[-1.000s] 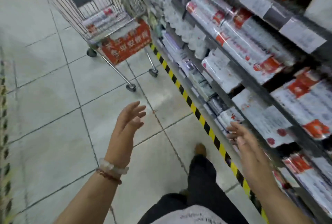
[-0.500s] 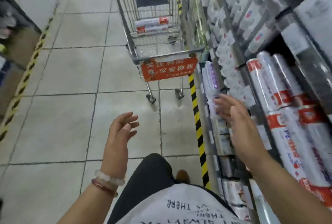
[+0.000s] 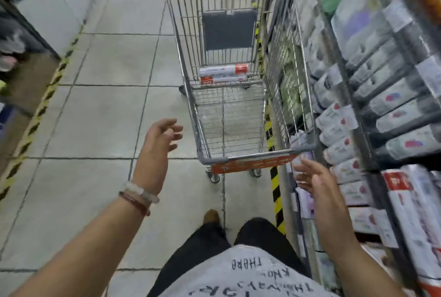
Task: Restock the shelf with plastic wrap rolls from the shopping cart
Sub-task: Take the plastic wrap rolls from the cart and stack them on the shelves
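**Two rolls left in the cart, both hands free**

The rolls point(image 3: 223, 73) — two of them, clear wrap with red end labels — lie side by side across the far end of the cart point(image 3: 202, 129), flat on its wire floor below a dark panel point(image 3: 229, 30) on the end wall. The near part of the basket holds nothing else that shows. The cart stands in the aisle, its right side close against the shelf point(image 3: 372, 110), its handle bar with a red sign point(image 3: 253, 164) nearest the person.

The left hand point(image 3: 158, 139) hangs in the air just left of the cart's near corner, fingers spread and loosely bent, holding nothing and apart from the wire. Two bracelets point(image 3: 139, 195) — one pale, one dark red — sit on that wrist. The right hand point(image 3: 315, 181) is likewise open, fingers pointing toward the handle's right end, near it but not touching, and it holds nothing.

More red-labelled rolls point(image 3: 410, 213) lie on the shelf to the right of that hand; above them are blurred packs. A yellow-and-black stripe point(image 3: 275, 189) runs along the shelf foot on the tiled floor point(image 3: 95, 117).
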